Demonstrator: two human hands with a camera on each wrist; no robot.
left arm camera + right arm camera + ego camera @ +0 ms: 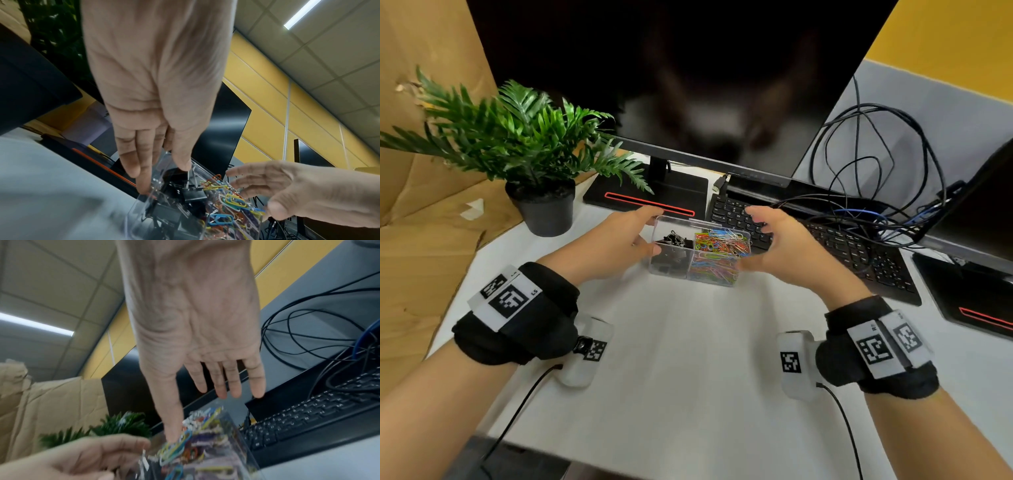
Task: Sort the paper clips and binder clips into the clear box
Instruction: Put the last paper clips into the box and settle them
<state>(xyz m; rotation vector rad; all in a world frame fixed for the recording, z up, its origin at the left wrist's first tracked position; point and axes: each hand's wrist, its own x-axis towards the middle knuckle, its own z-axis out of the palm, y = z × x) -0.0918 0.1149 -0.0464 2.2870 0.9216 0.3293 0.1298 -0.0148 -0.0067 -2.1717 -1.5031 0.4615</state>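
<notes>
White desk (688, 359): left hand (616, 236) pinches the clear box (671, 272) of clips; right hand (784, 246) hovers beside it, fingers spread.

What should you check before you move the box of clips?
1. Binder clips in the left compartment: ok.
2. Coloured paper clips in the right compartment, not mixed: ok.
3. Left hand holds the clear box: ok, thumb and fingers on its left end.
4. Right hand holds the box: cannot tell; fingers spread at its right end.
5. Loose clips left on the table: ok, none seen.
6. Lid on the box: cannot tell.
</notes>
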